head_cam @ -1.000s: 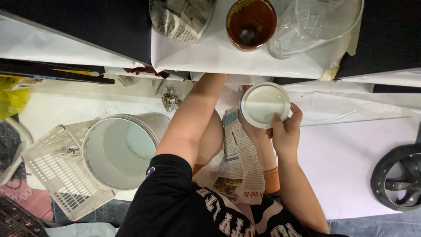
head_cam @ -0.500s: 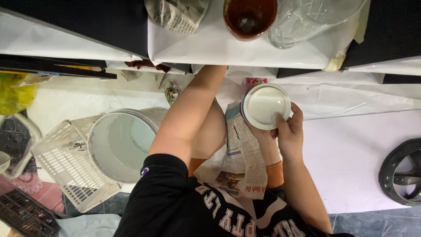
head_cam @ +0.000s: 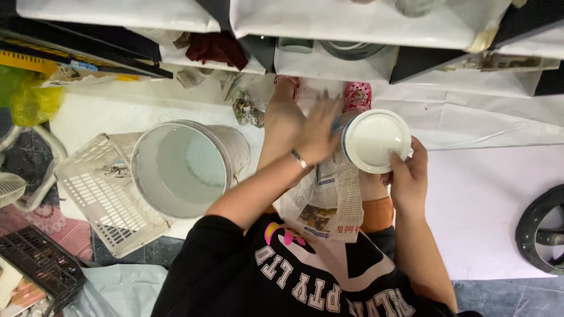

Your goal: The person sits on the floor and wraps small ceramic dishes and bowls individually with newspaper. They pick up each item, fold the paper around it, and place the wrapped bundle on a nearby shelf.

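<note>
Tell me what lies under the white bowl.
A sheet of newspaper lies under the white bowl, draped over the person's lap. The right hand holds the bowl; whatever is directly beneath it stays hidden.

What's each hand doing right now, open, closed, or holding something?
Left hand: open, fingers spread, blurred, at the edge of the white bowl.
Right hand: closed on the white bowl's rim, thumb on top.

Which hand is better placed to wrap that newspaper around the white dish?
Probably the left. The right hand grips the white dish by its rim, thumb on the rim, so it is occupied. The left hand is free of any load, fingers spread beside the dish, just above the newspaper on the lap.
</note>
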